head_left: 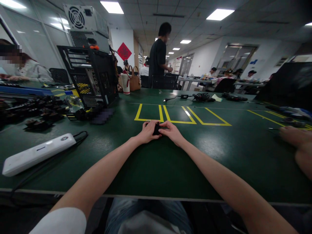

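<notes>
Between my hands is a small black part (156,129), too small and too covered by fingers to name. My left hand (148,131) wraps round it from the left, its fingers closed and the thumb along the near side. From the right, my right hand (171,132) pinches its edge between thumb and fingertips. Both hands rest low over the green tabletop (156,162), just in front of yellow tape outlines (148,120).
A white elongated device (39,154) with a black cable lies left. Beyond it are black parts (46,110) and an open computer case (95,74). Cables (202,97) lie at the back, near a white cup (125,84). Another person's hand (296,136) is at the right edge.
</notes>
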`<state>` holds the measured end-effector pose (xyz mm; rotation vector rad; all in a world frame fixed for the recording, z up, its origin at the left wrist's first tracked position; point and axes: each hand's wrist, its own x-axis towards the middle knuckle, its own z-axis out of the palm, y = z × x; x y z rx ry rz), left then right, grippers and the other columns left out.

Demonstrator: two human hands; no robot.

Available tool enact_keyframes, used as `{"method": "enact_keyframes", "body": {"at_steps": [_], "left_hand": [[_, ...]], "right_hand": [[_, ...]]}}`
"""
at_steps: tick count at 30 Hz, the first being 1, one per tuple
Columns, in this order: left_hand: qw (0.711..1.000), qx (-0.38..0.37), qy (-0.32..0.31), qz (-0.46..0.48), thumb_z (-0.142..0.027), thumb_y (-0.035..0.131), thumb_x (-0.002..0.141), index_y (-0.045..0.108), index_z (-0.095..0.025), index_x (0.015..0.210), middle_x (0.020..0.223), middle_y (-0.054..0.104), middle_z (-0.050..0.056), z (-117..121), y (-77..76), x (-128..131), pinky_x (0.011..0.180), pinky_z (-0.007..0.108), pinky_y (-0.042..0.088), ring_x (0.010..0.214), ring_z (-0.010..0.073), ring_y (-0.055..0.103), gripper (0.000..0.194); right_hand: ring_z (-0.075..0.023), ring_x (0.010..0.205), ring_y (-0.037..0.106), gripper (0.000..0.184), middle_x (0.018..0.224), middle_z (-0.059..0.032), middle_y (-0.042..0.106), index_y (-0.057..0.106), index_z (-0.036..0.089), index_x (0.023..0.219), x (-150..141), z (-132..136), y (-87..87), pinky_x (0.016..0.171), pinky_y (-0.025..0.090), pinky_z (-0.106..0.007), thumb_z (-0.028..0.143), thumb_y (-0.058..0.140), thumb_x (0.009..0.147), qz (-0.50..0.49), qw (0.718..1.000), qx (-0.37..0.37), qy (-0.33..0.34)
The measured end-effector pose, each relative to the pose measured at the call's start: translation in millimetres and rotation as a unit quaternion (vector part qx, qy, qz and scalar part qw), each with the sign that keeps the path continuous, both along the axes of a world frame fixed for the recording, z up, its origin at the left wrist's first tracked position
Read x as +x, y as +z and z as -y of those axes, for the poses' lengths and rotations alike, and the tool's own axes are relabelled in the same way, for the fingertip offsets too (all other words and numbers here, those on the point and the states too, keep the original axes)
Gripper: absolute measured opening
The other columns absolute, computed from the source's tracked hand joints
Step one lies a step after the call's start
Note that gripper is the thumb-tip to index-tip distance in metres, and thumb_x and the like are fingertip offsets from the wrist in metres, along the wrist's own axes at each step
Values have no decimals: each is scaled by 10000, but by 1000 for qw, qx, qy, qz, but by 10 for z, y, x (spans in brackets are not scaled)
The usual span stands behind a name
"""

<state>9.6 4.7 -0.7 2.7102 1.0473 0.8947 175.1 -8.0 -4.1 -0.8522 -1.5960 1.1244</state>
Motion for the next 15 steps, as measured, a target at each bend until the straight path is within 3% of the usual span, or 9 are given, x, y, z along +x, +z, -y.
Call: {"method": "enact_keyframes", "body": {"at_steps": [9,15], "left_hand": [[1000,0,-2,5,-360,523,695,270,-201,1145,1132,417,84,-7,-9,-6,920,411,224,1070,229,393,540],[1000,2,5,3,-371,541,680,276,-206,1141,1138,415,82,-21,-22,3,918,410,228,1076,231,389,557]], "right_hand": [[-145,907,542,345,962,-10,530,501,209,904,25,9,0,849,416,-337,204,653,595,0,1000,5,23],[-135,815,565,274,947,-17,540,504,196,865,8,-4,3,809,434,-352,258,626,627,3,1000,6,-2]]}}
